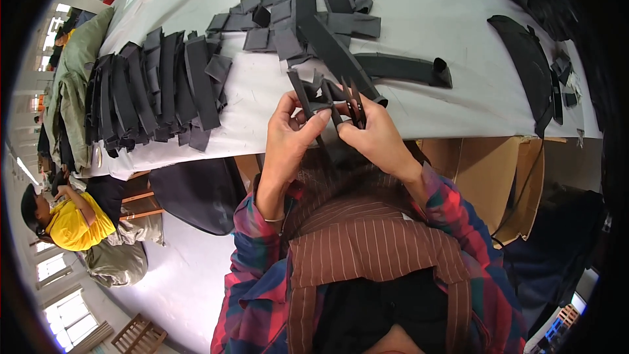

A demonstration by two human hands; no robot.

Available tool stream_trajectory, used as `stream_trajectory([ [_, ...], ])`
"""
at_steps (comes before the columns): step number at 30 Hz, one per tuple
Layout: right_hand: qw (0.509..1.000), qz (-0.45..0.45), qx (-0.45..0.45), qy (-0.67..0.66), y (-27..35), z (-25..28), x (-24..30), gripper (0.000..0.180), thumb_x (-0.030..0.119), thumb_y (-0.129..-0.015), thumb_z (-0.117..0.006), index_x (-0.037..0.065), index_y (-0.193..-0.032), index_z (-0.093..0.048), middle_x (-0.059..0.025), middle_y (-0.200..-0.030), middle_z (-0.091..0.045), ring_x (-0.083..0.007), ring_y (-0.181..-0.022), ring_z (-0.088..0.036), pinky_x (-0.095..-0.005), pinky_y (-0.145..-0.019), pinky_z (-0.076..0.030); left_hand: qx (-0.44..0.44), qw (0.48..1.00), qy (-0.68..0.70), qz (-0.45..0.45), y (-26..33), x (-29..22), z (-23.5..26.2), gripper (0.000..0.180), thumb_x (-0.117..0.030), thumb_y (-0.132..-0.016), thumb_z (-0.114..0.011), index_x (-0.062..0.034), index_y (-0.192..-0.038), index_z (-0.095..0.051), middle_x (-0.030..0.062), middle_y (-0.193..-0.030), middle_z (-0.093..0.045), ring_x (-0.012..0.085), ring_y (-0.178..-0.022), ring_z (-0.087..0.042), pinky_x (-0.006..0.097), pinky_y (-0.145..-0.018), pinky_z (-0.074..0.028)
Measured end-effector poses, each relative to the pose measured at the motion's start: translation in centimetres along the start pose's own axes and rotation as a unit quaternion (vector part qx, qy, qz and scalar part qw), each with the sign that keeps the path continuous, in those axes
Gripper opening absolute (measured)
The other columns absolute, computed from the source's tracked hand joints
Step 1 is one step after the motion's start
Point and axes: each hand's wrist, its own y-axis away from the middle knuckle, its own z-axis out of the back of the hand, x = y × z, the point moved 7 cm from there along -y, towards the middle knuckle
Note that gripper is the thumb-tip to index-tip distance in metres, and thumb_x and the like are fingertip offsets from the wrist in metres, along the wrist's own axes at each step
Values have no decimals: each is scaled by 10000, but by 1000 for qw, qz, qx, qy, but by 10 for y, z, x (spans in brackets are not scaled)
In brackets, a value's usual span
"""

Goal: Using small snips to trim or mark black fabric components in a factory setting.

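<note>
The left hand (288, 134), fingers pinched together, grips a narrow black fabric strip (301, 94) at the near edge of the white-topped table (432, 115); the right hand (380, 136), curled closed, holds slim dark pointed snips (355, 101). Overlapping flat black fabric pieces (157, 85) lie left.

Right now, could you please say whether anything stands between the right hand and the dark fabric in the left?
Nothing visible does: the left hand holds the dark fabric, and the right hand, gripping black snips, is close beside it.
</note>
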Motion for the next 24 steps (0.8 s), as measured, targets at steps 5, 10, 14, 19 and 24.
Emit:
stream_trajectory([
  [5, 996, -12, -18, 88, 1, 4, -20, 457, 16, -795, -525, 8, -1252, -511, -84, -787, -625, -100, -673, -539, -274, -615, -457, 4, 999, 41, 32, -5, 11, -8, 379, -57, -799, -699, 11, -1091, -466, 97, -854, -642, 107, -733, -602, 222, -662, -484],
  [10, 991, 52, -56, 107, -4, 16, -19, 453, 12, -791, -559, 55, -1241, -528, -105, -810, -571, -190, -710, -569, -309, -658, -464, 19, 997, 58, 54, -19, 24, -8, 373, -36, -793, -678, 21, -1095, -467, 125, -841, -662, 136, -710, -623, 253, -673, -506],
  [14, 948, 55, -100, 298, 5, 46, 9, 453, 69, -772, -645, 126, -1212, -551, -70, -851, -543, -241, -770, -567, -339, -684, -457, 36, 995, 65, 60, -21, 20, -8, 402, -43, -814, -663, 27, -1157, -464, 154, -938, -672, 153, -773, -627, 266, -742, -503],
  [19, 893, 124, -125, 414, 20, 63, 44, 401, 156, -772, -693, 121, -1155, -582, -58, -885, -581, -236, -774, -588, -344, -655, -455, 62, 994, 56, 71, -21, 25, -13, 404, -8, -827, -627, 29, -1191, -454, 162, -1015, -656, 195, -932, -641, 293, -840, -495],
  [24, 906, 102, -24, 410, 29, 52, 23, 156, 173, -769, -692, 96, -902, -665, -56, -757, -613, -264, -729, -595, -359, -633, -459, 75, 994, 43, 59, -20, 22, -19, 408, 12, -824, -606, 32, -1199, -447, 165, -1052, -646, 198, -972, -634, 298, -863, -493],
])
